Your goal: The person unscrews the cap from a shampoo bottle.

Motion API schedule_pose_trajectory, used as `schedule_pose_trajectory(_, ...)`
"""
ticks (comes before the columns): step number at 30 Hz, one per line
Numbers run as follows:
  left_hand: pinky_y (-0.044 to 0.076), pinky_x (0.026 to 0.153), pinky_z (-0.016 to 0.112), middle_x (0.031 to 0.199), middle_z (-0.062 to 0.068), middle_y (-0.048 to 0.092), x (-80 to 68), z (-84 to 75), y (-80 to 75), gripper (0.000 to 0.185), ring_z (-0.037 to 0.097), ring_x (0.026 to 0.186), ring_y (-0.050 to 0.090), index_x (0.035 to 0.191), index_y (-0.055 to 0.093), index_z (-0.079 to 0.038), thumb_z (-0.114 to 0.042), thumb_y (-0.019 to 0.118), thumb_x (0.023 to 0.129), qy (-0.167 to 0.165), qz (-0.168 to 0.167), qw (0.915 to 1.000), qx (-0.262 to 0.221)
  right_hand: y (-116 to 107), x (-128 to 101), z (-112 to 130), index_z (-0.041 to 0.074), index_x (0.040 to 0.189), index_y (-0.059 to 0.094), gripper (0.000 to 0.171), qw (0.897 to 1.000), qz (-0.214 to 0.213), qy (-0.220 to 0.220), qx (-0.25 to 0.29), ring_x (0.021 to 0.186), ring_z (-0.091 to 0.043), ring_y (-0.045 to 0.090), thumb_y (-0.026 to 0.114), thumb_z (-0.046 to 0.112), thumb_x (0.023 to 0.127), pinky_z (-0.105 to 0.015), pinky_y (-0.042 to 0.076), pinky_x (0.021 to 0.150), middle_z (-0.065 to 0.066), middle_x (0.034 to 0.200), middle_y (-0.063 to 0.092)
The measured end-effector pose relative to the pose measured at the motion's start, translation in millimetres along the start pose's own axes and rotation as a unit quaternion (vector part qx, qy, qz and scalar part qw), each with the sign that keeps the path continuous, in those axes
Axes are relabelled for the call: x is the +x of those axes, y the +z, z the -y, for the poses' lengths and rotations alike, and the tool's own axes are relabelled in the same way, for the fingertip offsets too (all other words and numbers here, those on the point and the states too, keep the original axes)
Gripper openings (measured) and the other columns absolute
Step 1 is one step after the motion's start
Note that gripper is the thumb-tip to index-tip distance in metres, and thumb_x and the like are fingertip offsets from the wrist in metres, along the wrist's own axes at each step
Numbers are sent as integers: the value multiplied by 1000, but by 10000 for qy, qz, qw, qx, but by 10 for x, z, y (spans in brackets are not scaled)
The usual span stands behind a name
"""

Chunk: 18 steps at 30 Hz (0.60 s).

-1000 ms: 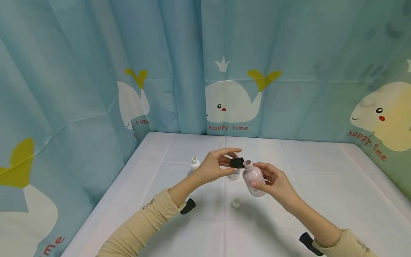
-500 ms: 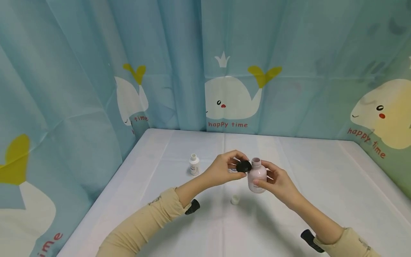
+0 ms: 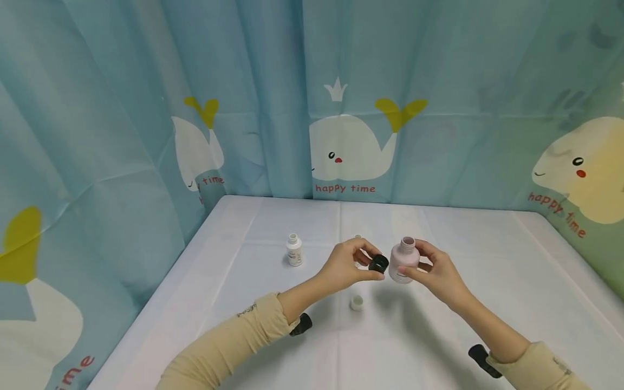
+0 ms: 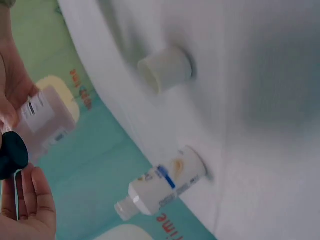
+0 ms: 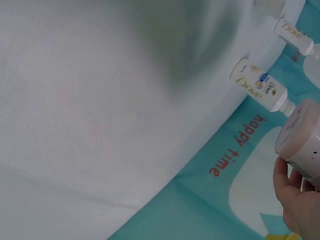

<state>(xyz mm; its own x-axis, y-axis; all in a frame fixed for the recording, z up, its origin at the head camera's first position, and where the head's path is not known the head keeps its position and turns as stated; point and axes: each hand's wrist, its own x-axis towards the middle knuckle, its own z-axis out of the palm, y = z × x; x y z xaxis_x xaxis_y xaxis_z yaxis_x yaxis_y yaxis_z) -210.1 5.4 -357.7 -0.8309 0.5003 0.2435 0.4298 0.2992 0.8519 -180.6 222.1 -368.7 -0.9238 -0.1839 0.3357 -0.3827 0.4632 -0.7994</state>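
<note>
My left hand (image 3: 348,265) pinches a black cap (image 3: 378,264) between thumb and fingers, its hollow side showing. Just right of it, my right hand (image 3: 439,274) grips an uncapped pink bottle (image 3: 404,261) by its body, held upright above the table. The cap and the bottle's neck are apart. In the left wrist view the black cap (image 4: 13,152) overlaps the pink bottle (image 4: 45,120). A white bottle without a cap (image 3: 294,251) stands left of my left hand. Another white bottle (image 5: 257,85), labelled Dove, stands behind that hand, mostly hidden in the head view.
A small white cap (image 3: 357,303) lies on the white-covered table (image 3: 517,271) in front of the hands. Blue curtains (image 3: 273,108) printed with whales hang along the back and sides. Black devices (image 3: 482,360) sit at both wrists.
The black cap and pink bottle were close together at the neck; now they are apart. The right hand has moved the bottle right, from tilted to upright. The cap has turned in the left hand.
</note>
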Motion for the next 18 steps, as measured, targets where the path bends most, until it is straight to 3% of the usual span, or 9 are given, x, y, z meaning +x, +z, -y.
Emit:
schedule_pose_trajectory(7,54,71,15,98,9,69,-16,34,149,33,8,79,64,103,67,-4,-2,79,73,32,379,9993,-20,-55,60,-154,-11,125,49,51,9998,-52,-166,-27,92,11,50,72,0,80,-6,48,79,13,102,55)
schedule_pose_trajectory(12,54,74,14,102,14,67,-6,38,280,32,15,85,67,102,66,0,5,77,72,-33,739,9968,-306,-114,119,-243,-10,124,50,50,9998,-33,-168,-114,90,11,51,72,0,80,-6,49,77,15,103,53)
schedule_pose_trajectory(15,53,73,11,99,14,67,4,40,377,31,10,83,66,101,65,1,7,77,72,31,895,9956,-269,-136,148,-292,-10,124,51,49,9997,-41,-164,-185,91,13,51,71,0,81,-5,48,77,19,103,53)
schedule_pose_trajectory(18,52,72,9,96,11,67,9,32,472,30,3,80,62,99,64,0,5,77,72,105,970,9952,-60,-150,165,-335,-10,124,51,48,9996,-66,-134,-259,91,15,50,71,1,81,-5,47,78,8,106,59)
